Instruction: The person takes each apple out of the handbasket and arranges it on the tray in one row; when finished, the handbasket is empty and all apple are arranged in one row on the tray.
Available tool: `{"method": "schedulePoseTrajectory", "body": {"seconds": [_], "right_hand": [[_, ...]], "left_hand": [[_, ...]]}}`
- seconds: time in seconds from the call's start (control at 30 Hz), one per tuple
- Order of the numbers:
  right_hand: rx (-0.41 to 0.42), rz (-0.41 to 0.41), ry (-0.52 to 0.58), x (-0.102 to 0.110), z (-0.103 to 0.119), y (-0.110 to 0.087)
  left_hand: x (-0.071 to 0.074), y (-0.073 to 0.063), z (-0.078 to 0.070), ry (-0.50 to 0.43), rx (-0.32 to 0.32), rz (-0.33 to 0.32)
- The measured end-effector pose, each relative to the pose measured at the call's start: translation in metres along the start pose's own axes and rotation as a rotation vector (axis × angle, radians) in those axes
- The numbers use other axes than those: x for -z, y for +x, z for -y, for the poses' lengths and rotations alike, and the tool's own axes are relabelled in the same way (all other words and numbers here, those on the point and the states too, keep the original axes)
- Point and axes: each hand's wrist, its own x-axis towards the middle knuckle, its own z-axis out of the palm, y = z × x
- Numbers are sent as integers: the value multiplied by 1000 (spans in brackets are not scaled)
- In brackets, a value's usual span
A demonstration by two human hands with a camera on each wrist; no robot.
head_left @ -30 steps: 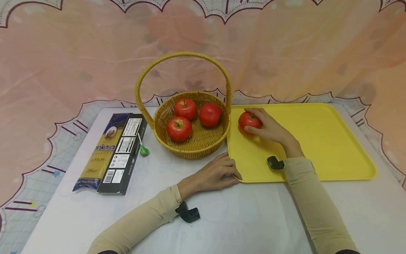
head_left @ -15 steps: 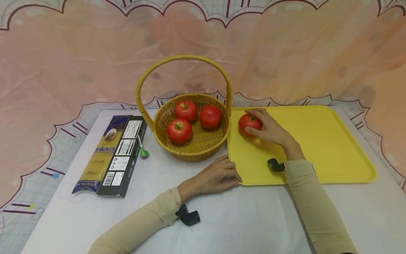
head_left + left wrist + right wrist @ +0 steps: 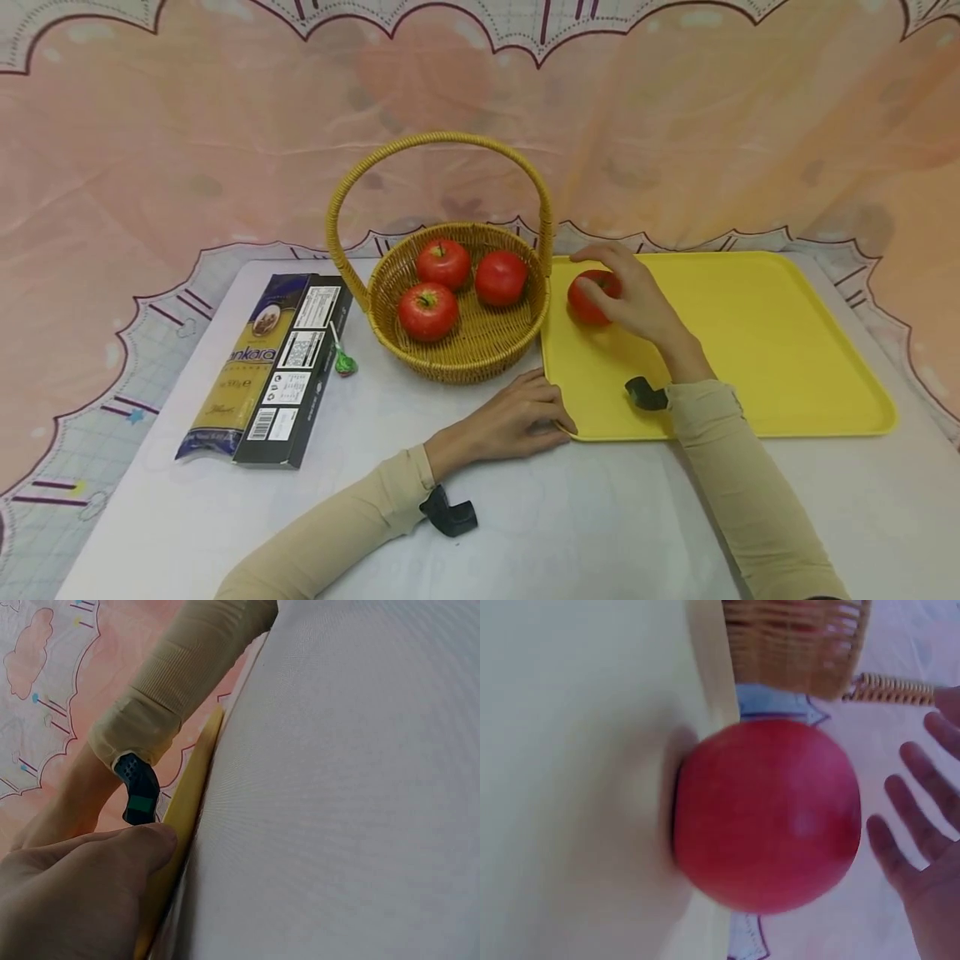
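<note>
A red apple (image 3: 769, 817) rests near the left end of the yellow tray (image 3: 765, 350). My right hand (image 3: 633, 296) is just over it, and in the right wrist view its fingers are spread and stand apart from the apple. At the tray's near left corner, my left hand (image 3: 517, 417) holds the rim between thumb and fingers. The left wrist view shows the fingertips right at the yellow edge. Left of the tray stands a wicker basket (image 3: 459, 367) with a tall arched handle, holding three red apples (image 3: 427, 312).
To the left lie a gold and blue pasta packet (image 3: 247, 367) and a dark box (image 3: 294, 371) with white labels. A green-wrapped lollipop (image 3: 345, 363) is between the box and the basket. A patterned pink cloth (image 3: 675, 125) hangs behind the table.
My right hand has let go of the apple, its fingers lifting and spreading away. The apple stays on the tray. My left hand keeps its place at the tray corner.
</note>
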Motion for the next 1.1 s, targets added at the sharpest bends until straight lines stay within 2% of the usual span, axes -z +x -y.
{"method": "schedulePoseTrajectory", "body": {"seconds": [0.23,0.57,0.97,1.1], "right_hand": [[119,33,19,-12,16,6],[202,239,-14,-24,32,25],[319,385,-198,-42,47,48],[365,385,-267,-48,49,58]], "left_hand": [[-1,0,-1,5,0,-4],[1,0,-2,-1,13,10],[0,-1,-2,8,-5,-5],[0,-1,-2,14,-2,-3]]}}
